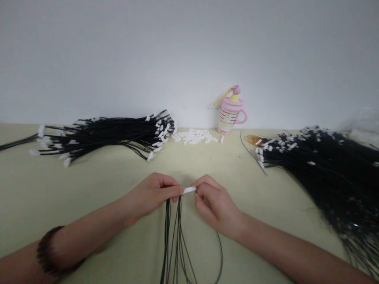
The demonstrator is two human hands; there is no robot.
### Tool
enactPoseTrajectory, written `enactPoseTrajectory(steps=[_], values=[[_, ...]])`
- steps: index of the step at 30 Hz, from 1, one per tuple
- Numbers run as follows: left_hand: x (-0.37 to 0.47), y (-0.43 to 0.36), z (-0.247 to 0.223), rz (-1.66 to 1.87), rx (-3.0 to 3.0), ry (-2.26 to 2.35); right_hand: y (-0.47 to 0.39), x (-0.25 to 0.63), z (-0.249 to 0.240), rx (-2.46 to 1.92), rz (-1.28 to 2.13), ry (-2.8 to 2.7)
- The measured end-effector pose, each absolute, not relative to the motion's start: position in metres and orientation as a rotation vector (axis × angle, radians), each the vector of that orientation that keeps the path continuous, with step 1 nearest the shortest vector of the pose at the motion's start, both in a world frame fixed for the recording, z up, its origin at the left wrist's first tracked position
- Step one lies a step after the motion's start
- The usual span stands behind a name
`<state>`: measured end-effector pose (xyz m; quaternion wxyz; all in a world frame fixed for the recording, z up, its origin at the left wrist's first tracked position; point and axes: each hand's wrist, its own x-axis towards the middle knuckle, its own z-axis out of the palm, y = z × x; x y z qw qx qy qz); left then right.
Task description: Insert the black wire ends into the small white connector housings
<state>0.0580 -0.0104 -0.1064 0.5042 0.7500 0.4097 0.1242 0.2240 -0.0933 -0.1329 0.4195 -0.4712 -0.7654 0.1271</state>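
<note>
In the middle of the head view, a slim white plastic connector housing (190, 189) spans the gap between my two hands. My left hand (166, 190) pinches its left end between thumb and fingers. Several thin black wires (179, 221) hang down from under those fingers. My right hand (211, 199) is closed, its fingertips at the housing's right end. One black wire (220, 252) comes out below the right hand and curves downward; its tip is hidden in the fingers.
At the back left lies a bundle of black wires (118, 132) with white connectors. Loose white housings (194, 136) are heaped beside a pink-and-white cup-shaped trinket (227, 116) by the wall. A larger black wire pile (331, 173) covers the right side, near a brown coil (252, 139).
</note>
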Motion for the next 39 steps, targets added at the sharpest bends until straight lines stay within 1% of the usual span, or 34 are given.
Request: enactPoseTrajectory(steps=[3, 6, 8, 13, 15, 17, 19, 24, 27, 29, 33, 35, 37, 39], values=[[0.057, -0.010, -0.110, 0.329, 1.798, 0.981, -0.092, 0.224, -0.134, -1.185, 0.385, -1.864], [0.055, -0.006, -0.115, 0.396, 1.702, 0.977, -0.088, 0.227, -0.137, -1.193, 0.548, -1.744], [0.054, -0.002, -0.116, 0.453, 1.553, 0.956, -0.084, 0.232, -0.138, -1.187, 0.733, -1.702], [0.049, 0.010, -0.105, 0.647, 1.198, 0.950, -0.078, 0.248, -0.130, -1.063, 1.348, -1.755], [0.046, 0.012, -0.096, 0.700, 1.163, 0.915, -0.078, 0.251, -0.127, -1.030, 1.495, -1.773], [0.042, 0.009, -0.088, 0.706, 1.177, 0.856, -0.077, 0.250, -0.127, -1.029, 1.570, -1.737], [0.039, 0.003, -0.082, 0.659, 1.253, 0.812, -0.076, 0.246, -0.130, -1.066, 1.530, -1.621], [0.044, -0.018, -0.081, 0.367, 1.614, 0.760, -0.072, 0.240, -0.138, -0.994, 1.203, -1.278], [0.049, -0.022, -0.090, 0.266, 1.762, 0.832, -0.069, 0.244, -0.143, -1.077, 1.004, -1.225], [0.051, -0.019, -0.098, 0.289, 1.805, 0.922, -0.067, 0.246, -0.147, -1.201, 0.826, -1.331], [0.051, -0.009, -0.112, 0.371, 1.802, 1.060, -0.073, 0.245, -0.149, -1.361, 0.391, -1.742], [0.052, -0.007, -0.116, 0.405, 1.794, 1.093, -0.080, 0.240, -0.147, -1.397, 0.207, -1.817], [0.052, -0.007, -0.118, 0.449, 1.833, 1.096, -0.088, 0.234, -0.143, -1.371, 0.127, -1.841], [0.053, -0.009, -0.119, 0.476, 1.878, 1.094, -0.096, 0.226, -0.139, -1.299, 0.144, -1.934]])
